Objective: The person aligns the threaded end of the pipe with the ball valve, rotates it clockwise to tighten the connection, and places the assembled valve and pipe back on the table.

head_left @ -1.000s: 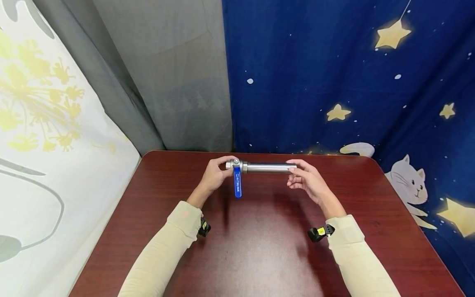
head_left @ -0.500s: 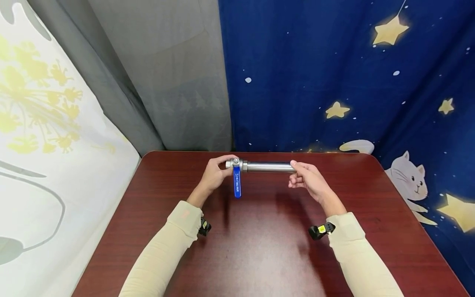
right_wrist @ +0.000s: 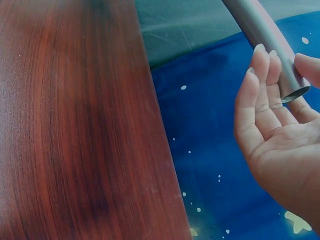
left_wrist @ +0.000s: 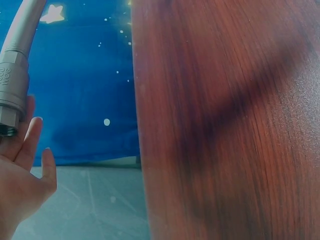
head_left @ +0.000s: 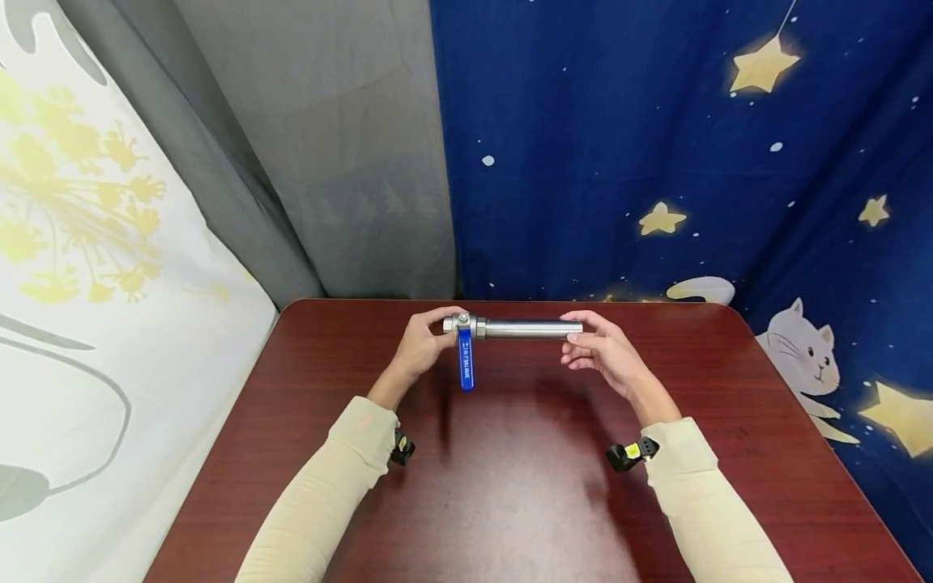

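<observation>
A steel ball valve [head_left: 464,321] with a blue lever handle [head_left: 466,359] is joined to a straight metal pipe [head_left: 532,329]. Both are held level above the table, and the lever points toward the person. My left hand [head_left: 421,343] grips the valve body at its outer end, its thumb below and index finger on top. In the left wrist view the valve [left_wrist: 12,85] shows its hex end and open bore. My right hand [head_left: 603,350] pinches the pipe's free end between thumb and fingers. The pipe's open mouth [right_wrist: 296,94] faces the palm in the right wrist view.
A dark red wooden table [head_left: 510,486] lies under both hands. Past its far edge hang a grey curtain [head_left: 350,162] and a blue curtain [head_left: 583,146] with stars. White printed fabric [head_left: 109,324] runs along the left side. Each wrist wears a small black camera [head_left: 631,453].
The right hand's thumb went over the pipe's end half a second ago and is now back lower, with fingers behind the pipe again. The left hand and valve stay put.
</observation>
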Available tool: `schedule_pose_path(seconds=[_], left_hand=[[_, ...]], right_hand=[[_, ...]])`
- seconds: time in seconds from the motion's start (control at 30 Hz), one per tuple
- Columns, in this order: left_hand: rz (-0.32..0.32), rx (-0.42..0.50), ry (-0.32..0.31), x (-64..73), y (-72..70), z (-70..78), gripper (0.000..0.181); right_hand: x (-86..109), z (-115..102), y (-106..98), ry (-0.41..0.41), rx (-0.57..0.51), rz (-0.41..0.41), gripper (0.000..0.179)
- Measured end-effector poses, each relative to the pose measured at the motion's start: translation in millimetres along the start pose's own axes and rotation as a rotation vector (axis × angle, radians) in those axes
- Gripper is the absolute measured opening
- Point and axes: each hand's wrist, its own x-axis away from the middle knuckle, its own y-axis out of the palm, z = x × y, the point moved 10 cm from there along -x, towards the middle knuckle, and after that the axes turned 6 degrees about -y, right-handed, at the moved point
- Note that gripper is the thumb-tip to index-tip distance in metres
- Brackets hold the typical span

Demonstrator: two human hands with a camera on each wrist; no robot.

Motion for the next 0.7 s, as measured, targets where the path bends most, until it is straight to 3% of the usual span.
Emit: schedule_pose_path(seconds=[0.2,0.4,0.47,0.63,0.7], left_hand=[[0.001,-0.010,-0.004,0.1,1.1,1.0,0.036],[0.003,-0.016,-0.003,0.8,1.9,1.4,0.033],[-0.005,-0.020,0.002,5.4,1.9,12.6,0.033],[-0.026,-0.039,-0.007,16.1,2.2,38.5,0.033],[-0.018,-0.049,-0.004,15.8,1.2,37.8,0.033]], right_hand=[[-0.4,2,-2,0.009,0.003,0.019,0.015],[-2.0,7,-10,0.050,0.119,0.093,0.035],[-2.1,7,-13,0.055,0.132,0.114,0.038],[-1.0,3,-10,0.024,0.052,0.096,0.033],[-0.2,0,-7,-0.003,0.023,0.068,0.040]])
